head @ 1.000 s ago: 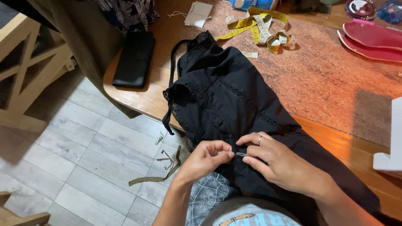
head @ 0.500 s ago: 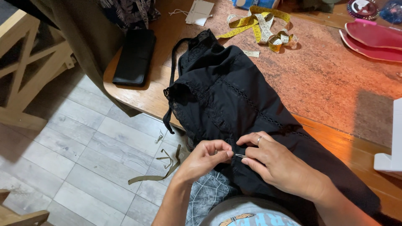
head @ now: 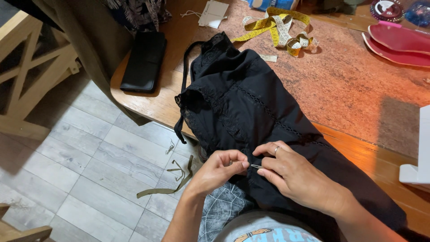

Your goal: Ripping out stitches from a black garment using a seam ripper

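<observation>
Pinching black garment (head: 251, 107), left hand (head: 219, 170), right hand (head: 295, 177), small tool (head: 256, 166) mostly hidden

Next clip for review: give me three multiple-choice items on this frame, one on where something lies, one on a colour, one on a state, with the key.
1. Where does the yellow tape measure lie?
A. on the floor
B. on the table top beyond the garment
C. on the person's lap

2. What colour is the garment being worked on?
A. black
B. white
C. red

3. How do the hands stand?
A. both flat on the table
B. one raised in the air
C. both pinching at the garment's edge

Key: 1 B, it is coiled on the table past the cloth. 2 A, the cloth is black throughout. 3 C, the left hand and right hand meet fingertip to fingertip on the fabric.
</observation>
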